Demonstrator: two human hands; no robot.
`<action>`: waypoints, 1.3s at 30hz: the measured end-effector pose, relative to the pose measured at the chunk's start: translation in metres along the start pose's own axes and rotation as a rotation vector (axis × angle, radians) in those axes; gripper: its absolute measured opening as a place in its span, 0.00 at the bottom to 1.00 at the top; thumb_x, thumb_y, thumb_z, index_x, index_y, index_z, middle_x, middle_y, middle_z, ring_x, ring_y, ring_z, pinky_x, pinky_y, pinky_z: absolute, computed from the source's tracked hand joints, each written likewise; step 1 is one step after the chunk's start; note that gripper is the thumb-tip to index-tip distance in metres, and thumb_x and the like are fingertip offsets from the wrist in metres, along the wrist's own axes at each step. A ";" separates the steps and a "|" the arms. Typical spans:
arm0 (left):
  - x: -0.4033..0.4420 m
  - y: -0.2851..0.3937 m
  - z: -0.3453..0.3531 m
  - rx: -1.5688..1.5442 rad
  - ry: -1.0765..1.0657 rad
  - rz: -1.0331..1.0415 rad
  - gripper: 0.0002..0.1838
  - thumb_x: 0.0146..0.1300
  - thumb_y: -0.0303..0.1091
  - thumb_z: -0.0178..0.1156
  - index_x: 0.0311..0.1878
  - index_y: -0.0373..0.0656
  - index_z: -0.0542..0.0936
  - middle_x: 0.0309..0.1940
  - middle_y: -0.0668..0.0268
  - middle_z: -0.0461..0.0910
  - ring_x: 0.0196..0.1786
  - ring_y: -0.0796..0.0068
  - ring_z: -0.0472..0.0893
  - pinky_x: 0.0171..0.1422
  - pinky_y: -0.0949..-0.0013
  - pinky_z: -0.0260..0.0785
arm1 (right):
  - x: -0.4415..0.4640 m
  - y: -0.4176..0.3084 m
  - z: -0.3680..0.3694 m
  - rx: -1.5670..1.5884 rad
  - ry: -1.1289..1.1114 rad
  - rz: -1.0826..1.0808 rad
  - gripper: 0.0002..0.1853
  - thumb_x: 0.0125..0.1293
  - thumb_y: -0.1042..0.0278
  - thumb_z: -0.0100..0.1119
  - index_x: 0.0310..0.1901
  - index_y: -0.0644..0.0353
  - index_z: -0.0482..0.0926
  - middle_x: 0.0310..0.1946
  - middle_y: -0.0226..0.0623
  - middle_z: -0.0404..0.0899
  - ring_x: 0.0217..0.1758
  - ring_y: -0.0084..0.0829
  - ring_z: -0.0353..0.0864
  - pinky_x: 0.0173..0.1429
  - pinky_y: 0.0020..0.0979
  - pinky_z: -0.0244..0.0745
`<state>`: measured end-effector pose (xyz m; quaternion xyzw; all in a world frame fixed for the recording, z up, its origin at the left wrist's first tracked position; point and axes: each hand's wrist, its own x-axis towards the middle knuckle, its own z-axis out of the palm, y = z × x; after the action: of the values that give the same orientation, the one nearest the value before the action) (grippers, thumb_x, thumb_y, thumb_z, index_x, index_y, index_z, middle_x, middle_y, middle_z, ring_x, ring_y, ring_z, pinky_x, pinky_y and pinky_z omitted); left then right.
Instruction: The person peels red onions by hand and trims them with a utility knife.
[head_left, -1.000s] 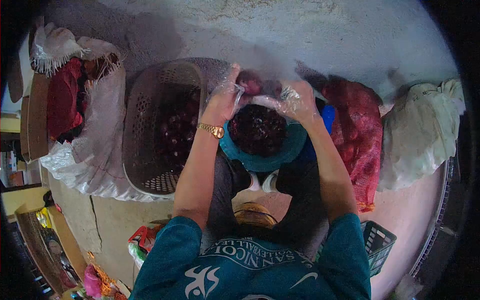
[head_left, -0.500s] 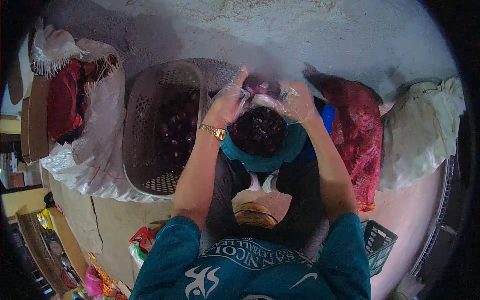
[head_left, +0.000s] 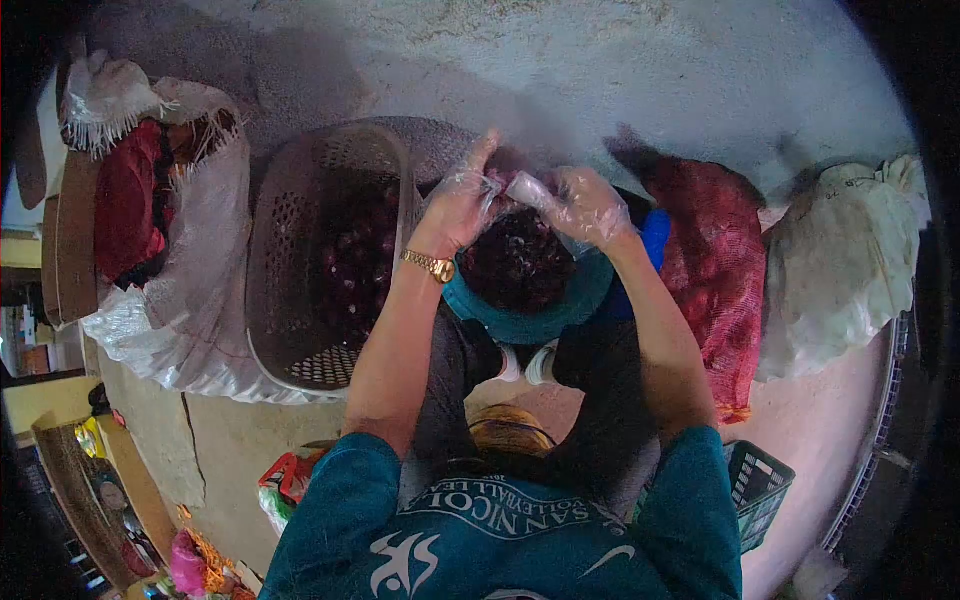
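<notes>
My left hand (head_left: 458,208), in a clear plastic glove with a gold watch at its wrist, curls round a dark red onion (head_left: 508,165) with the thumb raised. From the other side my right hand (head_left: 588,205), gloved in the same clear plastic, presses its fingers to the onion; these fingers partly hide it. Just below both hands a teal basin (head_left: 525,327) sits between my knees. It holds a dark purple-red heap (head_left: 520,262) that looks like onions and loose skins, too dim to tell apart.
A grey-brown perforated basket (head_left: 285,225) with more dark red onions stands at my left, beside a white woven sack (head_left: 215,240). On the right are a red mesh sack (head_left: 712,270) and a pale sack (head_left: 840,260). A dark green crate (head_left: 760,490) lies by my right elbow.
My right hand has shifted slightly to the right and turned, its fingers now covering more of the onion. The left hand stays almost in place.
</notes>
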<state>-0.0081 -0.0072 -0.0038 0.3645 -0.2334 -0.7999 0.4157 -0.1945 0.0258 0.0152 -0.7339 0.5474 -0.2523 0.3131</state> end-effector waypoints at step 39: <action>-0.008 0.006 0.006 -0.024 -0.017 0.013 0.20 0.67 0.49 0.58 0.49 0.41 0.79 0.40 0.64 0.81 0.39 0.73 0.81 0.47 0.68 0.77 | 0.007 0.018 0.023 -0.076 0.254 -0.167 0.31 0.53 0.37 0.66 0.30 0.66 0.81 0.23 0.54 0.79 0.31 0.53 0.83 0.37 0.43 0.76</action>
<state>-0.0066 -0.0037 0.0067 0.3510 -0.2299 -0.8030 0.4234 -0.1878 0.0191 -0.0133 -0.7505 0.5286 -0.3474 0.1914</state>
